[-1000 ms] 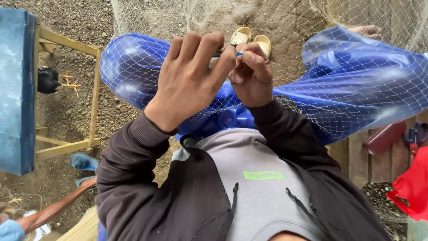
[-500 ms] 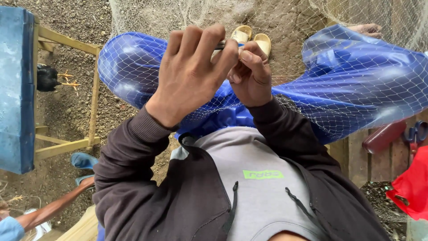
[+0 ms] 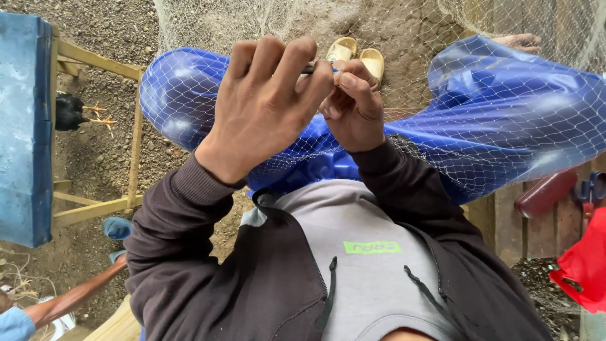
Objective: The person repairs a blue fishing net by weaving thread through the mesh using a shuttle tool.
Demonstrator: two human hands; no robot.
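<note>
A fine white fishing net (image 3: 505, 113) lies over my knees, which are in shiny blue trousers (image 3: 183, 95). My left hand (image 3: 265, 110) is raised in front of me with its fingers curled. It pinches a thin dark tool (image 3: 309, 68), of which only a short end shows at the fingertips. My right hand (image 3: 355, 108) sits right beside it, touching it, with thumb and fingers pinched on the net's mesh. The palm side of both hands is hidden.
Yellow sandals (image 3: 356, 53) lie on the gravel ahead. On the left are a blue board (image 3: 25, 126) on a wooden frame (image 3: 134, 151) and a black chicken (image 3: 66, 112). Another person's arm (image 3: 69, 302) is bottom left. On the right are a dark red bottle (image 3: 546, 192), scissors (image 3: 590, 187) and a red bag (image 3: 584, 265).
My left hand has shifted slightly, its fingers closing tighter against the right hand's fingertips. Both hands stay together over the net.
</note>
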